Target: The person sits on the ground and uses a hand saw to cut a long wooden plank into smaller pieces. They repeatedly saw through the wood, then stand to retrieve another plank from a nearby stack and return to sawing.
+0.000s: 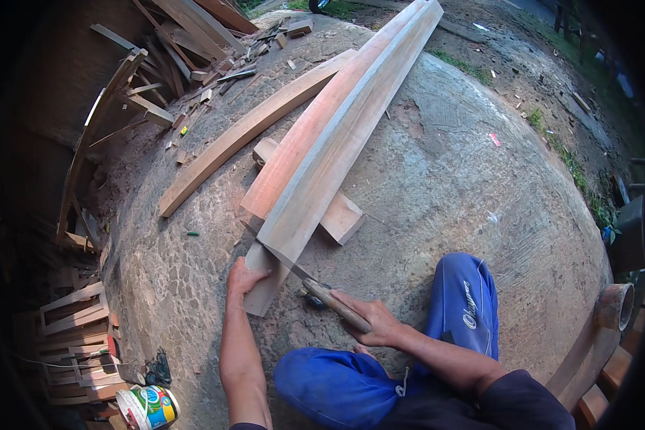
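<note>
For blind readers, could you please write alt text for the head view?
A person's right hand holds a wood-handled saw at the near end of a long board, where the left hand grips the wood; a block lies underneath.

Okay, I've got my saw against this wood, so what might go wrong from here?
The saw might jump and cut your left hand, since it grips the wood end close to the blade.

That end juts past the block under the boards, so it could sag and pinch the blade, or splinter.
</note>
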A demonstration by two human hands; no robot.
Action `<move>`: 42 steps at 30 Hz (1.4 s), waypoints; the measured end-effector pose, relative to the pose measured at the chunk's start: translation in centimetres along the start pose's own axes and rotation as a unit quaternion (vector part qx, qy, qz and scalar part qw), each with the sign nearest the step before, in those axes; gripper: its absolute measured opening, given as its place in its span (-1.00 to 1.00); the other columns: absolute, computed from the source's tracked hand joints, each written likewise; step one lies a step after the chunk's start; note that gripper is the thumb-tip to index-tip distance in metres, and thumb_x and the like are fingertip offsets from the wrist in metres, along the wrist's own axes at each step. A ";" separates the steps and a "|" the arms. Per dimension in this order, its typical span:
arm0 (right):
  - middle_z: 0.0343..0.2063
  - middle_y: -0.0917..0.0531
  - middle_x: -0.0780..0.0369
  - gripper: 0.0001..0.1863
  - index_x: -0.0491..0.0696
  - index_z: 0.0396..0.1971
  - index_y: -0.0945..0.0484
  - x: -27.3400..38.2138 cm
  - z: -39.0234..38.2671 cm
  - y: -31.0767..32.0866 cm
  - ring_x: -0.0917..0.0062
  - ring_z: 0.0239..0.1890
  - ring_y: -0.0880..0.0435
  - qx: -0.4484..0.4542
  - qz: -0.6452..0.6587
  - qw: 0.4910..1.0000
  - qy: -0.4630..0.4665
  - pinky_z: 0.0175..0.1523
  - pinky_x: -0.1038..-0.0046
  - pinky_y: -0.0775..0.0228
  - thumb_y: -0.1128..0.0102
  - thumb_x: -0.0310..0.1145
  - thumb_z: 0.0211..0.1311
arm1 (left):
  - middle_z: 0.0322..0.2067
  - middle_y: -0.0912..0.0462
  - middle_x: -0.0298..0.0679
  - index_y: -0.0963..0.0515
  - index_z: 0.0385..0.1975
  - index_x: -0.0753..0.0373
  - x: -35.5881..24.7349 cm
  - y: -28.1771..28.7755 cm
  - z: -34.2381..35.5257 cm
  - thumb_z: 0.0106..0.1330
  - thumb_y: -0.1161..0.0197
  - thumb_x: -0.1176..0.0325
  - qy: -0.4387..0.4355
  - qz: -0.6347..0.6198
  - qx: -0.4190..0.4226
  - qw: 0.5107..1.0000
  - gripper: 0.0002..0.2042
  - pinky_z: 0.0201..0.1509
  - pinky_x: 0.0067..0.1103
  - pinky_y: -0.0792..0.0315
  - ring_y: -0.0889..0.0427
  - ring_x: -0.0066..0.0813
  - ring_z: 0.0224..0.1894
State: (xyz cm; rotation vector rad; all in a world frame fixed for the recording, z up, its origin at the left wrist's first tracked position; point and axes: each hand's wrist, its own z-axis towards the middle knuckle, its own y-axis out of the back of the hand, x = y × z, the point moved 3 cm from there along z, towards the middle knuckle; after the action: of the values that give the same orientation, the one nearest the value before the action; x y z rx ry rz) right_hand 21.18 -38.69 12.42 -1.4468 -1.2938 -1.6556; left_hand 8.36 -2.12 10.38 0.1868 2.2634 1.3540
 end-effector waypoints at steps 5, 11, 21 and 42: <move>-0.01 -0.78 0.05 -0.25 -0.13 0.42 -0.36 0.5 -13.4 4.5 0.30 -0.11 -0.85 -0.089 0.045 0.991 0.095 0.04 0.37 -0.70 -0.37 -0.48 0.19 | -0.07 -0.74 0.09 -0.56 -0.06 0.34 0.7 0.1 0.0 -0.23 -0.68 -0.08 0.011 0.014 -0.017 1.000 -0.22 0.13 -0.20 -0.57 -0.74 -0.02 0.03; -0.10 -0.69 -0.15 -0.29 -0.02 0.34 -0.44 2.1 16.8 -5.1 -0.11 -0.01 -0.67 -0.001 0.016 0.998 0.063 0.06 0.02 -0.54 -0.23 -0.32 0.08 | -0.07 -0.71 0.08 -0.54 -0.05 0.31 -0.8 -2.0 -3.2 -0.14 -0.60 -0.22 0.004 0.140 -0.147 0.979 -0.21 0.13 -0.12 -0.52 -0.69 0.06 0.07; -0.18 -0.78 0.01 -0.19 -0.07 0.47 -0.30 0.4 -12.8 4.3 0.22 -0.18 -0.84 -0.057 0.024 0.995 0.082 -0.05 0.31 -0.69 -0.41 -0.38 0.20 | -0.11 -0.76 0.07 -0.59 -0.03 0.36 1.9 -0.9 0.8 -0.25 -0.72 -0.05 0.007 -0.024 -0.014 1.000 -0.20 0.06 -0.29 -0.61 -0.77 -0.11 -0.04; -0.13 -0.68 -0.16 -0.25 -0.01 0.40 -0.38 -0.2 13.6 -4.3 -0.11 -0.05 -0.69 -0.048 0.003 0.995 0.087 0.02 0.05 -0.56 -0.30 -0.32 0.12 | 0.11 -0.66 0.05 -0.50 0.13 0.25 -2.2 -1.2 -4.8 -0.15 -0.65 -0.12 0.044 0.119 -0.101 0.987 -0.15 0.33 -0.20 -0.44 -0.61 0.01 0.22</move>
State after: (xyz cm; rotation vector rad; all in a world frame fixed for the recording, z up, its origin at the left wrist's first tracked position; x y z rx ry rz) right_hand 22.71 -24.71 10.13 -1.3257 -1.1275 -1.8179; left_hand 8.13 -7.35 11.93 0.3415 2.2111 1.7362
